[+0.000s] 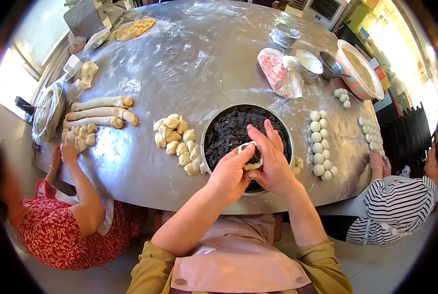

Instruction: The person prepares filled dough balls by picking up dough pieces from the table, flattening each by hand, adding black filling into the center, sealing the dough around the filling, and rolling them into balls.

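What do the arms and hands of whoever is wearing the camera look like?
Both the left hand and right hand are gloveless, with bare forearms. The mustard-yellow left sleeve and right sleeve end near the elbows.

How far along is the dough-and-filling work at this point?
Looks done: the smooth white balls lined up on the right, though their insides can't be seen. In hand: the left hand and right hand hold a dough wrapper, dark filling still exposed. Left to do, apparently: the loose dough pieces and uncut dough rolls, with plenty of bowl filling.
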A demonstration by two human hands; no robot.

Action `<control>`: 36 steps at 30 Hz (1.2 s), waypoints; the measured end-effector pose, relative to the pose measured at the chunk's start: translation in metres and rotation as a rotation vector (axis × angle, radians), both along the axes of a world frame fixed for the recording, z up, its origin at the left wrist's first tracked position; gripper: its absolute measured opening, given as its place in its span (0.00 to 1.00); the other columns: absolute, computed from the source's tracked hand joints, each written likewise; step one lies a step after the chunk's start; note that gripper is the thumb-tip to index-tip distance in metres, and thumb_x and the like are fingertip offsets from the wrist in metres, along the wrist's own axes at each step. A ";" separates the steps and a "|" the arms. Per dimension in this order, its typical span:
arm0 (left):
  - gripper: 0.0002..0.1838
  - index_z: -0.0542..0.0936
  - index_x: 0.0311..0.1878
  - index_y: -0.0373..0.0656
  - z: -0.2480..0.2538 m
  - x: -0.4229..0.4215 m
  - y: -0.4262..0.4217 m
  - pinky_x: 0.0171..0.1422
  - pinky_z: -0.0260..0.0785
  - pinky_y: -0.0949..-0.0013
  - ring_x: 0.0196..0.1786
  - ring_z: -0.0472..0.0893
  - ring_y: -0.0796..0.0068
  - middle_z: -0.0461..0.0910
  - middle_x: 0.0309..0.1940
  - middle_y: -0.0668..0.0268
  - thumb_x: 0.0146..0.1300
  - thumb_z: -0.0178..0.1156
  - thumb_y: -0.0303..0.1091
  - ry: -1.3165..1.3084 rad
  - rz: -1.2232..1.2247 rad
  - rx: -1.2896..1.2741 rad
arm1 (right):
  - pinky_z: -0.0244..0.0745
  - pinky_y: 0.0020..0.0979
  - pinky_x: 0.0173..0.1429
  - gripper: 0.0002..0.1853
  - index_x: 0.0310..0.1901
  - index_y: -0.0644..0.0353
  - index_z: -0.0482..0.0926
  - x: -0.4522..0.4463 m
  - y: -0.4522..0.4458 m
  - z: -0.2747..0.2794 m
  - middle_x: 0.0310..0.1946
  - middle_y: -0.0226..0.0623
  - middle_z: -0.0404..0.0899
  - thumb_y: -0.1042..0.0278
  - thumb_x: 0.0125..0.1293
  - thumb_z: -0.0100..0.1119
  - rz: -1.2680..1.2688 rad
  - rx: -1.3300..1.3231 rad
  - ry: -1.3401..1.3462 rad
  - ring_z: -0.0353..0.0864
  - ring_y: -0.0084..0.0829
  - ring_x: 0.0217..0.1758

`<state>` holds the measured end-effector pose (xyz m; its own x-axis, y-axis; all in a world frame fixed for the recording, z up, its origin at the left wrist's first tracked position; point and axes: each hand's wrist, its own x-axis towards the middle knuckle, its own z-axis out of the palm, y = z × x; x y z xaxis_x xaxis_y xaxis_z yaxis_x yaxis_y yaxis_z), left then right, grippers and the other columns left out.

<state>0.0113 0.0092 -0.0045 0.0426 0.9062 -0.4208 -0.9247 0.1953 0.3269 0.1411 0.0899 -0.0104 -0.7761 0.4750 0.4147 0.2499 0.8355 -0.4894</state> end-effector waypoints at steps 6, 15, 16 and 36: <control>0.13 0.68 0.56 0.47 -0.012 -0.003 -0.006 0.35 0.68 0.74 0.33 0.72 0.81 0.74 0.41 0.70 0.71 0.52 0.27 0.101 -0.082 0.123 | 0.44 0.52 0.75 0.33 0.56 0.60 0.71 -0.009 -0.008 -0.009 0.57 0.40 0.76 0.34 0.70 0.40 -0.018 0.052 0.124 0.56 0.57 0.74; 0.14 0.67 0.61 0.46 -0.003 0.012 -0.004 0.58 0.70 0.71 0.54 0.74 0.79 0.73 0.52 0.70 0.76 0.44 0.31 0.056 -0.053 0.103 | 0.44 0.49 0.76 0.23 0.49 0.62 0.78 -0.014 -0.015 -0.004 0.49 0.40 0.82 0.53 0.76 0.37 -0.113 -0.097 0.357 0.57 0.53 0.74; 0.14 0.67 0.61 0.46 -0.003 0.014 -0.004 0.57 0.71 0.71 0.54 0.74 0.80 0.73 0.52 0.70 0.76 0.43 0.32 0.096 -0.069 0.093 | 0.44 0.49 0.76 0.20 0.49 0.62 0.78 -0.015 -0.019 -0.004 0.49 0.39 0.82 0.57 0.76 0.39 -0.161 -0.070 0.323 0.57 0.54 0.74; 0.21 0.79 0.56 0.37 -0.020 0.017 -0.004 0.62 0.63 0.68 0.56 0.71 0.69 0.72 0.55 0.58 0.76 0.43 0.42 1.499 0.381 0.476 | 0.42 0.37 0.76 0.42 0.72 0.67 0.49 -0.031 -0.050 0.005 0.73 0.51 0.48 0.35 0.74 0.28 -0.036 -1.141 0.767 0.47 0.37 0.76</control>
<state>0.0281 0.0052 -0.0249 -0.3728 0.8211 0.4322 0.2957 -0.3364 0.8941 0.1103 0.0396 -0.0057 -0.5120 0.8532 0.0991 -0.3787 -0.1207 -0.9176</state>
